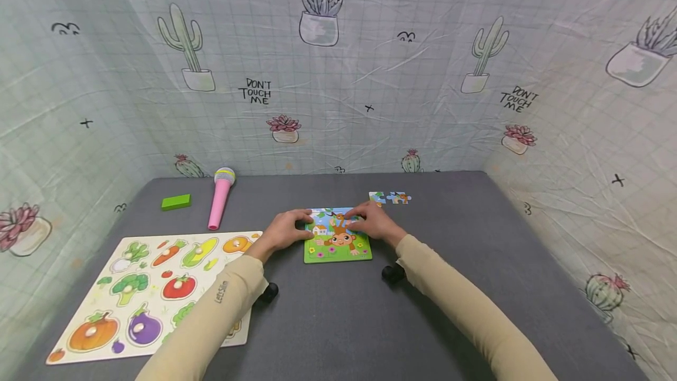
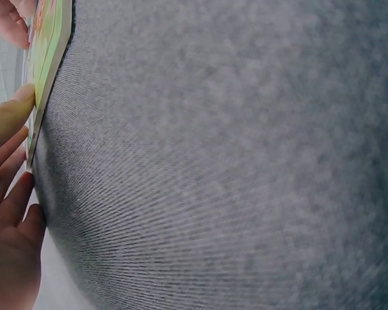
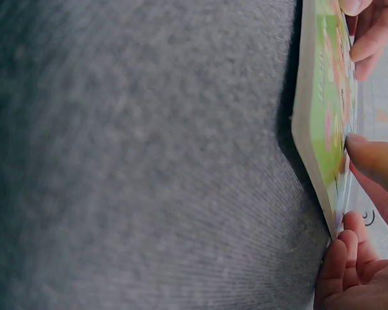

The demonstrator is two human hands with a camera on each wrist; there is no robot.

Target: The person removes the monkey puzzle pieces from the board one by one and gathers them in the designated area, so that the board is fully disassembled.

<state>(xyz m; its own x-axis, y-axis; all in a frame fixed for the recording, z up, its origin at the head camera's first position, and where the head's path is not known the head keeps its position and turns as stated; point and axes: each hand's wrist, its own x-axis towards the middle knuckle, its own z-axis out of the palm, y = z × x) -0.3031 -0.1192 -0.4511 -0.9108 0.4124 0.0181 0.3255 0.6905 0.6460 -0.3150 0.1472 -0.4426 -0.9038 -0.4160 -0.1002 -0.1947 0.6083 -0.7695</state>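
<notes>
A small jigsaw puzzle [image 1: 338, 253] with a cartoon monkey on a green and blue ground lies flat in the middle of the table. My left hand [image 1: 286, 229] rests on its left edge, thumb and forefinger touching the picture. In the left wrist view, the thumb [image 2: 19, 106] lies over the board and the other fingers sit along its edge. From the upper right side, my right hand [image 1: 378, 222] touches the picture with thumb and forefinger. Its remaining fingers [image 3: 349, 252] rest by the board's edge in the right wrist view. What lies under the fingertips is hidden.
Loose jigsaw pieces [image 1: 398, 197] lie behind the right hand. A vegetable peg board [image 1: 174, 322] fills the left front, partly under the left sleeve. Further back on the left are a pink toy microphone [image 1: 219, 199] and a green block [image 1: 176, 202]. A printed cloth hangs around the table.
</notes>
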